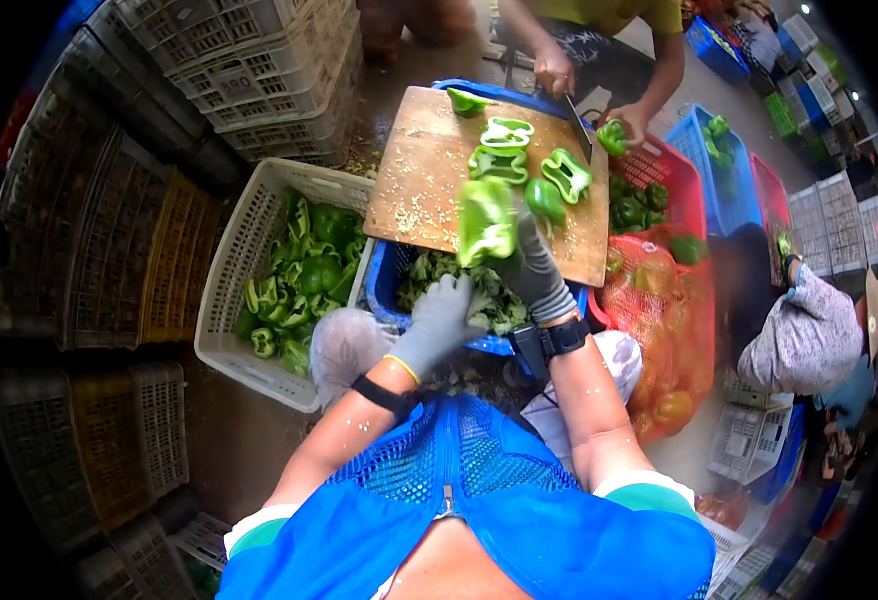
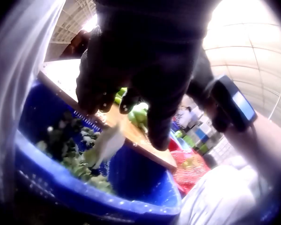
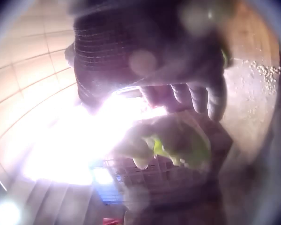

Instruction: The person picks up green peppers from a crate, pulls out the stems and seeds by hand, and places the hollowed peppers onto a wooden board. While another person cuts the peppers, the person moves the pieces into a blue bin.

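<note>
My gloved right hand [image 1: 536, 270] grips a cut green bell pepper [image 1: 486, 222], blurred, above the near edge of a wooden cutting board [image 1: 419, 170]. In the right wrist view its fingers curl over the green pepper [image 3: 182, 143]. My gloved left hand [image 1: 437, 325] is over a blue basket [image 1: 383, 285] of pale green pepper cores and scraps [image 1: 499, 305], its fingers loosely extended. Below it in the left wrist view, a blurred whitish scrap [image 2: 107, 145] hangs in the air over the basket. More cut peppers [image 1: 499, 163] lie on the board among scattered seeds.
Left, a white crate [image 1: 234, 345] holds cut peppers. Across the board, another person's hand [image 1: 556, 75] holds a knife [image 1: 579, 130] beside a pepper [image 1: 612, 138]. Right stand a red crate [image 1: 681, 175] and a red mesh sack [image 1: 649, 330]. Stacked crates [image 1: 259, 80] rise behind.
</note>
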A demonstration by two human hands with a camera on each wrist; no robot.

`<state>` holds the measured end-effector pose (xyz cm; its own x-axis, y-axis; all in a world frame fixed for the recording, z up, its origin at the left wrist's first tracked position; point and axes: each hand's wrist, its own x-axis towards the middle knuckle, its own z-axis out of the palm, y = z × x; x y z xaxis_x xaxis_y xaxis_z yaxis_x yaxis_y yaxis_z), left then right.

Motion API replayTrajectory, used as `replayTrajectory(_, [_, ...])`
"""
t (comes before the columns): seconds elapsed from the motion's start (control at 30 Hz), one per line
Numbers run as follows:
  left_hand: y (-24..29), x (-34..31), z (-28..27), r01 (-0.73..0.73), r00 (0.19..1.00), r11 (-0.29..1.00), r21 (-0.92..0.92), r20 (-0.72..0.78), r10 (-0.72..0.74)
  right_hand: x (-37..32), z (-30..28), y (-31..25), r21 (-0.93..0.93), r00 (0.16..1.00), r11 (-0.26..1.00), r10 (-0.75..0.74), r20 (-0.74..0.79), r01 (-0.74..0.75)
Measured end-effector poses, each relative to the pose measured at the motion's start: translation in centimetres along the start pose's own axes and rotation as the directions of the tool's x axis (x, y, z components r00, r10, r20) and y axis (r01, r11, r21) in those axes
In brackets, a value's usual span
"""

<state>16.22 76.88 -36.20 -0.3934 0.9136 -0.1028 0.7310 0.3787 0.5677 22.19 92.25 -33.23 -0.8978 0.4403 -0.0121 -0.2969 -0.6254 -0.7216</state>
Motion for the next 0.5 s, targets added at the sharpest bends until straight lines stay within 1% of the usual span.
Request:
replayTrajectory(0.03, [-0.5,0.2,0.2,-0.010,0.996,0.998,0.057,0.086,0.005,1.6,0.7,-0.8,-0.196,0.997,0.981,0.004,0.083,0.012])
replayTrajectory(0.07, [-0.7,0.1,0.6,-0.031,0.999,0.997,0.065,0.018,0.030,4.0,-0.2,-0.8,-0.418,0.991,0.898,0.110,-0.079,-0.133])
replayTrajectory(0.1, [-1.0,0.1,0.8,-0.024,0.999,1.000,0.019,0.047,0.023,6.8,-1.6,-0.3,-0.736,0.985,0.661,0.033,-0.168,-0.148])
replayTrajectory(0.13, [-1.2,0.3,1.1,-0.016,0.997,1.000,-0.026,0.075,0.018,10.1,-4.7,1.2,-0.930,0.971,0.337,-0.134,-0.200,-0.145])
replayTrajectory(0.17, [-1.3,0.4,1.6,-0.046,0.996,0.999,0.008,0.074,0.045,12.5,-5.3,1.4,-0.968,0.950,0.108,-0.191,-0.245,-0.228])
replayTrajectory(0.2, [-1.2,0.7,1.2,0.003,0.976,1.000,0.013,0.217,-0.006,14.2,-5.6,1.6,-0.942,0.926,-0.121,-0.260,-0.275,-0.313])
replayTrajectory(0.27, [-0.8,0.9,1.5,-0.009,0.954,1.000,0.028,0.301,0.000,15.9,-6.3,2.4,-0.870,0.900,-0.275,-0.277,-0.336,-0.410])
replayTrajectory(0.3, [-0.9,0.9,1.6,-0.025,0.942,1.000,0.001,0.336,0.023,16.6,-6.7,2.8,-0.819,0.884,-0.350,-0.287,-0.368,-0.455])
replayTrajectory(0.37, [-0.8,1.1,1.4,-0.066,0.919,0.997,-0.038,0.387,0.076,16.7,-7.3,4.0,-0.886,0.904,-0.240,-0.272,-0.330,-0.396])
replayTrajectory(0.4, [-0.7,1.2,1.2,-0.066,0.913,0.997,-0.033,0.400,0.073,16.3,-7.3,4.6,-0.913,0.914,-0.190,-0.265,-0.307,-0.361])
replayTrajectory(0.43, [-0.5,1.4,1.0,-0.064,0.909,0.998,-0.028,0.411,0.070,15.6,-7.0,5.6,-0.958,0.932,-0.007,-0.234,-0.277,-0.286])
replayTrajectory(0.47, [-0.2,1.6,0.8,-0.059,0.903,0.998,-0.027,0.424,0.065,14.6,-6.5,7.0,-0.962,0.948,0.177,-0.204,-0.244,-0.210])
replayTrajectory(0.5, [0.3,2.0,0.2,-0.037,0.869,0.997,-0.067,0.490,0.066,13.4,-4.3,7.6,-0.954,0.981,0.278,-0.118,-0.155,-0.117])
